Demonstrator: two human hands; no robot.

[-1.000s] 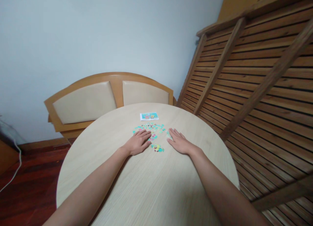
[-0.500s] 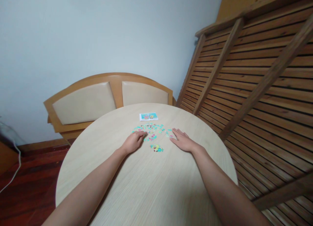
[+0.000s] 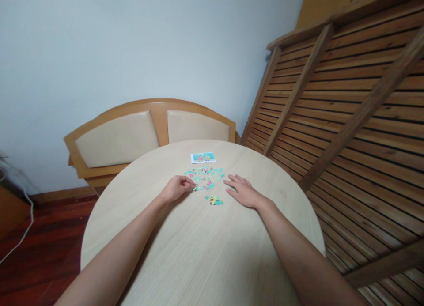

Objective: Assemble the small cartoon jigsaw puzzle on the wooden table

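Note:
Several small teal, pink and yellow puzzle pieces lie scattered on the far middle of a round pale wooden table. My left hand rests at the left edge of the scatter, its fingers curled into a pinch on a small puzzle piece. My right hand lies flat on the table to the right of the pieces, fingers stretched out and spread. A small joined cluster of yellow and teal pieces sits between my hands. Beyond the pieces lies a small printed reference picture.
A wooden headboard with two beige padded panels leans against the pale blue wall behind the table. A slatted wooden frame leans at the right, close to the table's edge. Dark red floor and a white cable show at the left.
My left hand went from lying flat on the pieces to a curled pinch at the left of the scatter. My right hand stayed flat and shifted slightly.

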